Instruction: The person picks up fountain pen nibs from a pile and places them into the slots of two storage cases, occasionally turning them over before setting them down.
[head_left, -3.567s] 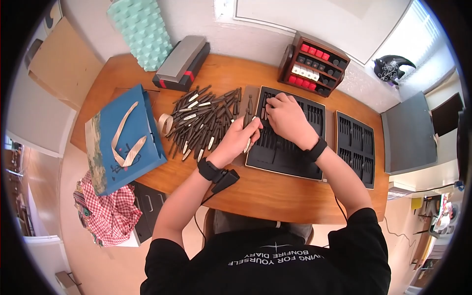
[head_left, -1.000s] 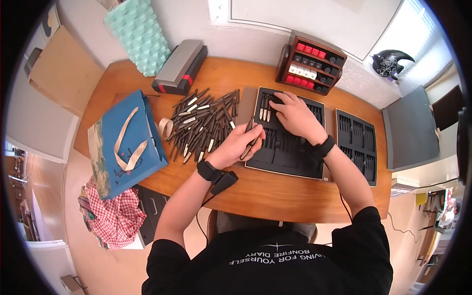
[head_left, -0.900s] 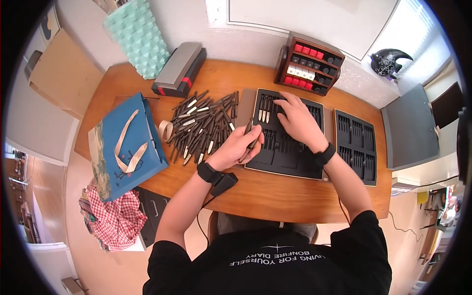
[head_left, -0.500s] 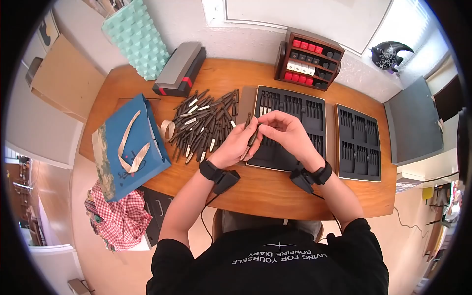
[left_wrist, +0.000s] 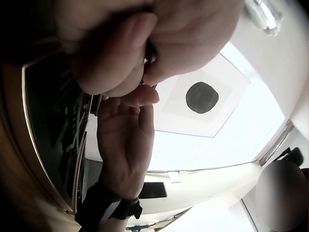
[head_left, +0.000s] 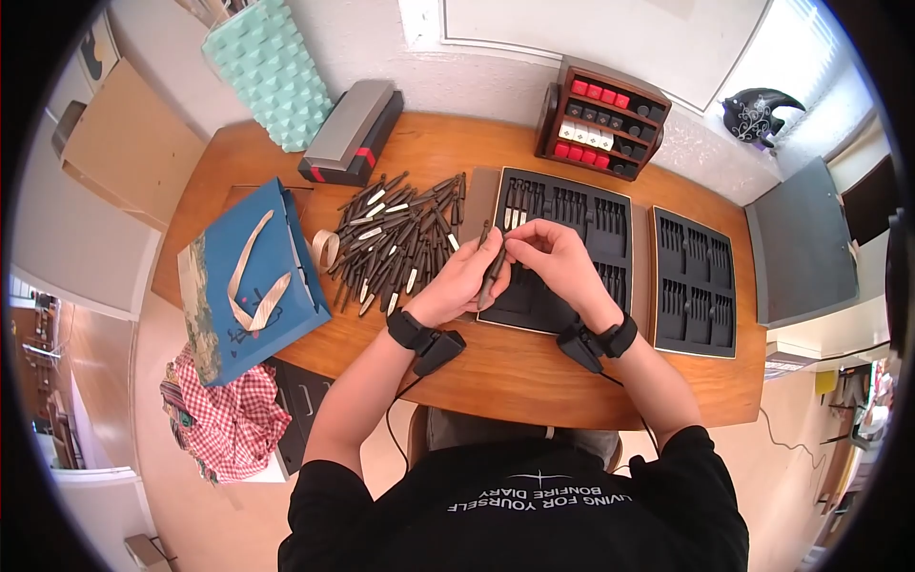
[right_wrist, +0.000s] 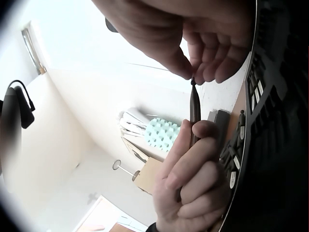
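Observation:
In the head view my left hand (head_left: 453,284) holds a slender dark stick (right_wrist: 194,108) that tapers to a small knob. Another dark stick end (head_left: 484,232) pokes out above that hand. Thumb and forefinger of my right hand (head_left: 564,267) pinch the knobbed tip, as the right wrist view shows. Both hands meet over the left side of a black slotted tray (head_left: 518,310). A few sticks with pale labels (head_left: 516,217) lie in the tray's upper left slots. To the left is a heap of similar sticks (head_left: 400,238).
A second black tray (head_left: 703,329) lies at right. Behind stands a small wooden rack (head_left: 548,119) of red, black and white pieces. A blue paper bag (head_left: 224,286), a ribbon roll (head_left: 324,248) and a grey box (head_left: 353,124) occupy the table's left side.
My right hand has left the tray's upper left slots and come down to my left hand, where it now pinches the stick's tip. My left hand keeps its hold.

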`<action>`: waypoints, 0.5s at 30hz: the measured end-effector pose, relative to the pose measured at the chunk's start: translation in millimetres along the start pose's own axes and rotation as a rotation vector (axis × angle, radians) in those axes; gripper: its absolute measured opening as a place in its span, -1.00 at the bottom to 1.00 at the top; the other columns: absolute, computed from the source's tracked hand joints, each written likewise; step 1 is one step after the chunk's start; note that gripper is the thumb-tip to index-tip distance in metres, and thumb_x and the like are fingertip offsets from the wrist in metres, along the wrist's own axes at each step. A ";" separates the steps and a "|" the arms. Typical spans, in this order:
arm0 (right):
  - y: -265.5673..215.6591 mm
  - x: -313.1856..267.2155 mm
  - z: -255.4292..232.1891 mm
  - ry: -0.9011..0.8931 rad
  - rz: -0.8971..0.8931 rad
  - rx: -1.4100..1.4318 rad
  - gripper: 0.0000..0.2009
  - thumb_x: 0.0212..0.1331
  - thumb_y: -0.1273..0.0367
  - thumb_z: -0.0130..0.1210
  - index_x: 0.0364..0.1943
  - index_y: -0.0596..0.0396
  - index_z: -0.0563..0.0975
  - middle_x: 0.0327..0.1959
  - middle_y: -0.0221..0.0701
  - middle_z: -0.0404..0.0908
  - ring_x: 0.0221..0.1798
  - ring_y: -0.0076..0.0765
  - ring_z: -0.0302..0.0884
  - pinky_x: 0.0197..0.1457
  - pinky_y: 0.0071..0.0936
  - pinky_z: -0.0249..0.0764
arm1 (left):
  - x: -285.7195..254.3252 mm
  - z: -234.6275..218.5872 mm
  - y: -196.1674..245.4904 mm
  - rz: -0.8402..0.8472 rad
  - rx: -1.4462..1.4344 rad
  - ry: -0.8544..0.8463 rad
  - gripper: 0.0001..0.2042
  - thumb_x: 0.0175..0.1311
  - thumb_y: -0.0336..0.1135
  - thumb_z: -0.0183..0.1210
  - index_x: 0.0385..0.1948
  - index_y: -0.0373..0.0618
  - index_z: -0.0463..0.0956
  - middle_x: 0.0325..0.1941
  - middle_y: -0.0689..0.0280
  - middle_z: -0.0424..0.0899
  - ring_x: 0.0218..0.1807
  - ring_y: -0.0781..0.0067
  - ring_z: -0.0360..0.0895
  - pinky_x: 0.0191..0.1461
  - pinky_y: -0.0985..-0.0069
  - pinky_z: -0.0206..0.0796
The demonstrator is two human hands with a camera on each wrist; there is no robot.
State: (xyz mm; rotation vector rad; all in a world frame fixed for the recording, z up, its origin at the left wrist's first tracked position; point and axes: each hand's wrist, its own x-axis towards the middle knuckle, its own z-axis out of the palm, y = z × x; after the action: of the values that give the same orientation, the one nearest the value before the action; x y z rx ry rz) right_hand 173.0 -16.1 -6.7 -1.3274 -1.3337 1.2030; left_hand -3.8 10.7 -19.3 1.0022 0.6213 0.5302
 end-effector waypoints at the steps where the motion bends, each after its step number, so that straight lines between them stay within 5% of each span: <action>1: 0.6 0.6 0.7 0.000 0.000 0.000 -0.84 0.19 0.39 0.19 -0.26 0.23 0.59 -0.39 -0.43 0.64 -0.31 -0.62 0.53 -0.18 -0.62 0.46 | 0.0 0.0 -0.5 0.000 0.000 0.000 -0.54 0.49 0.13 -0.31 -0.27 -0.09 0.34 -0.73 0.43 0.34 -0.81 0.71 0.11 -0.75 0.71 -0.07; 10: -2.2 10.7 -18.6 0.140 -0.023 0.130 -0.86 0.22 0.39 0.17 -0.26 0.19 0.59 -0.40 -0.53 0.61 -0.36 -0.69 0.48 -0.26 -0.68 0.44 | -2.7 1.6 4.9 -0.042 -0.049 -0.012 -0.68 0.52 -0.03 -0.21 -0.23 -0.09 0.36 -0.67 0.45 0.31 -0.79 0.75 -0.06 -0.76 0.71 -0.22; 15: -9.0 5.2 -14.4 0.062 0.033 0.270 -0.87 0.26 0.36 0.15 -0.24 0.14 0.57 -0.37 -0.55 0.60 -0.34 -0.67 0.53 -0.22 -0.68 0.47 | -1.3 -0.8 2.0 -0.012 -0.126 -0.055 -0.74 0.52 -0.11 -0.17 -0.25 -0.08 0.36 -0.67 0.46 0.30 -0.77 0.77 -0.07 -0.74 0.73 -0.25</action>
State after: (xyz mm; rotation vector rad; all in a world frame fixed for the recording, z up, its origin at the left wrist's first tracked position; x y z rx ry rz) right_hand 185.6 -9.8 4.1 -1.1858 -1.0664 1.3029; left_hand -5.6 11.2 -17.6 0.8910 0.5381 0.5227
